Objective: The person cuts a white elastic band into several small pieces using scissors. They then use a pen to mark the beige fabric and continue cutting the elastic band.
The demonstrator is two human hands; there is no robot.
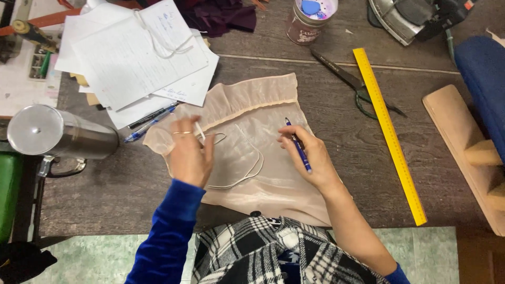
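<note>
Lying flat on the dark wooden table (336, 173) was a piece of sheer peach fabric (252, 158) with a gathered band along its far edge, just in front of the person. The left hand (188, 155) was laid on the fabric's left part, fingers curled loosely downward, and a thin white cord (247, 173) was pinched at its fingertips; the cord was looped across the fabric. A blue pen (299, 147) was gripped in the right hand (310, 158), fingers closed round it, tip pointed away over the fabric. Loose papers (131, 58) were stacked to the upper left, beside a metal flask (58, 134). Scissors (357, 84) and a yellow ruler (389, 134) were placed to the right.
</note>
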